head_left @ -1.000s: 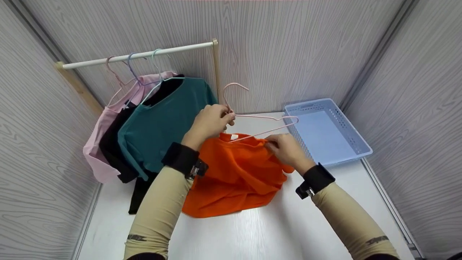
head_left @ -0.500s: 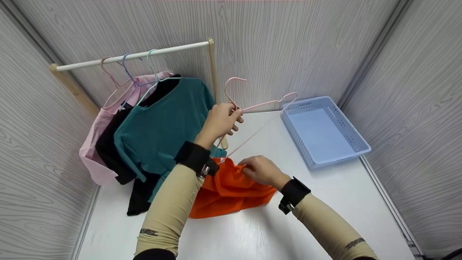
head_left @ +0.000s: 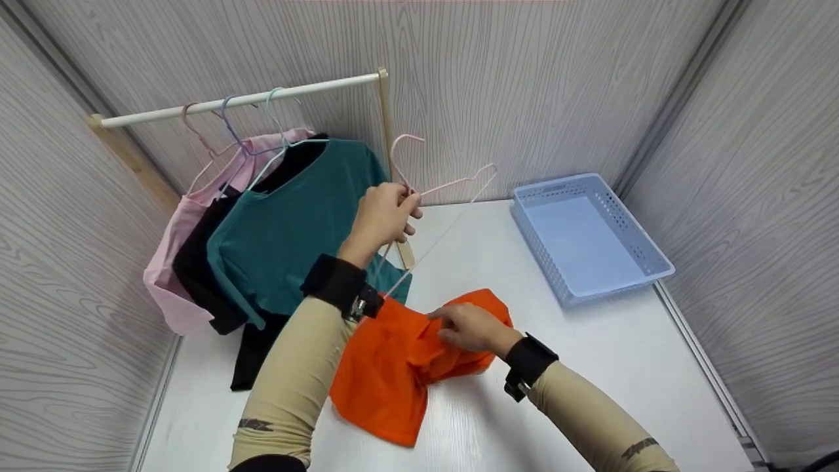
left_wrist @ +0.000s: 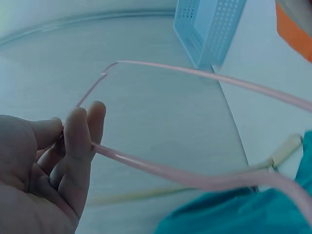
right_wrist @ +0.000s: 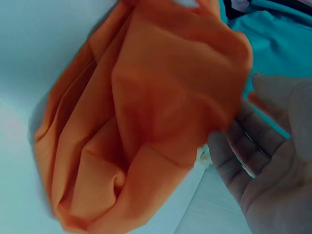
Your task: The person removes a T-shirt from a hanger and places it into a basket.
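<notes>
Left hand grips the thin pink hanger just below its hook, raised over the table's far side. Right hand grips the orange shirt, bunched mid-table. The fabric looks soft, light and limp; the collar is probably the surest hold.

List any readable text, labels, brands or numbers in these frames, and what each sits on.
No text can be read.
Dark print on the left beige sleeve: too small and blurred to read.
Dark print on the right beige sleeve: too small and blurred to read.
Orange fabric shirt, thin pink wire hanger, light blue perforated plastic basket: no markings visible.
</notes>
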Tool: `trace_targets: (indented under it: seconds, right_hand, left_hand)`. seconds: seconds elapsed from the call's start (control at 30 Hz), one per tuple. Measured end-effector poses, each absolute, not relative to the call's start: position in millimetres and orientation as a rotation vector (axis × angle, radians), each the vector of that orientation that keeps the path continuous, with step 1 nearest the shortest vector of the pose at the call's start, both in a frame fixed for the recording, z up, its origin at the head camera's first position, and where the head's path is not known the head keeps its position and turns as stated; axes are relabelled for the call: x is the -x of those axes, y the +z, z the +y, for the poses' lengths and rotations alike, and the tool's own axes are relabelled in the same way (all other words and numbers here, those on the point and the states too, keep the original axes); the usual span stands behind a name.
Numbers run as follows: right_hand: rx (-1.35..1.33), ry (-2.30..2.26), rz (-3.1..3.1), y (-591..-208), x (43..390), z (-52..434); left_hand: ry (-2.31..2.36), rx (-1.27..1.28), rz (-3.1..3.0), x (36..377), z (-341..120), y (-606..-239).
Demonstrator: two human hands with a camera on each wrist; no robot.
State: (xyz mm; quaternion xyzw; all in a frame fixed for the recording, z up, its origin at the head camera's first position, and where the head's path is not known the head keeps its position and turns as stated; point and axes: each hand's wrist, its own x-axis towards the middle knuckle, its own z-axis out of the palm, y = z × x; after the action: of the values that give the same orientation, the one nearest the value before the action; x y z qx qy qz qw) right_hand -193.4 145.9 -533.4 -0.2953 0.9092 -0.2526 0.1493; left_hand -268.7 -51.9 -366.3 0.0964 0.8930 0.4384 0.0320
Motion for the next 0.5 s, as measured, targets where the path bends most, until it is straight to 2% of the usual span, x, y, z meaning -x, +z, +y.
trace_targets:
  seconds: [0.33,0.5]
  right_hand:
    - [0.689,-0.745,2.575,-529,197,206]
    - [0.645,-0.722,2.550,-524,199,220]
  left_hand:
    - [0.961,-0.034,2.994,281,-122,-370]
    - [1.090,0.110,2.897,292,-139,-356]
